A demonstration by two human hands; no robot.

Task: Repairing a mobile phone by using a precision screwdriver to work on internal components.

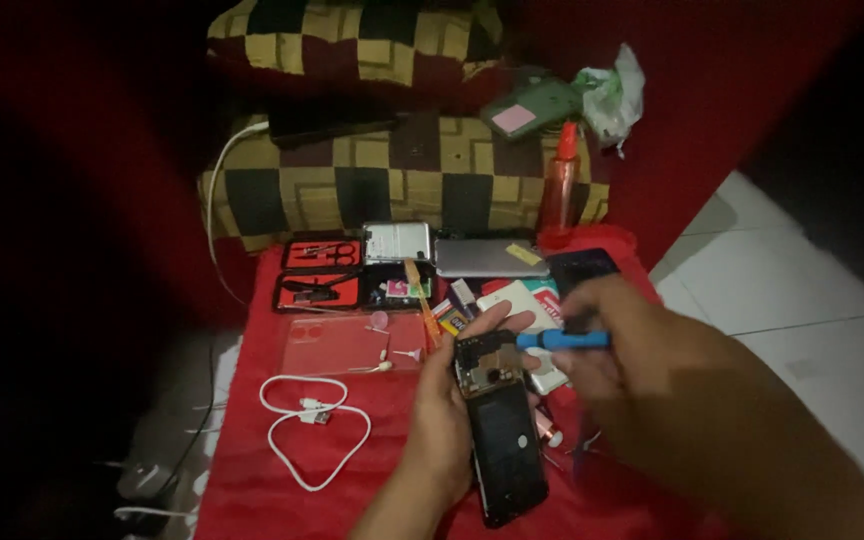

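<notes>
Fingers: left hand [444, 420] is wrapped around the side of an opened phone [500, 432], thumb and fingertips closed on its edges; right hand [652, 390] pinches a blue screwdriver [564, 340] in closed fingers, its tip at the phone's upper end.
Phone: back cover off, dark battery area below, small circuit parts showing at the top — it is held upright over the red cloth [252, 490], near the bottom middle of the view.
Packages and labels: a small flat white packet [517, 298] with a red and green edge lies just behind the hands; little coloured card packets [450, 315] sit beside it; a yellow sticker [524, 254] marks a grey phone back [487, 258]; a pink square label [513, 118] sits on a green case [537, 105] up on the checked cushion [392, 180].
Other things: a red and black tool case [320, 272] lies open at the left rear, a clear phone cover [337, 345] in front of it, a looped white cable [312, 425] nearer the cloth's left edge, an orange spray bottle [559, 185] at the back.
Edges and open room: cloth ends at white floor tiles [802, 290] on the right — bare red cloth lies open around the cable.
</notes>
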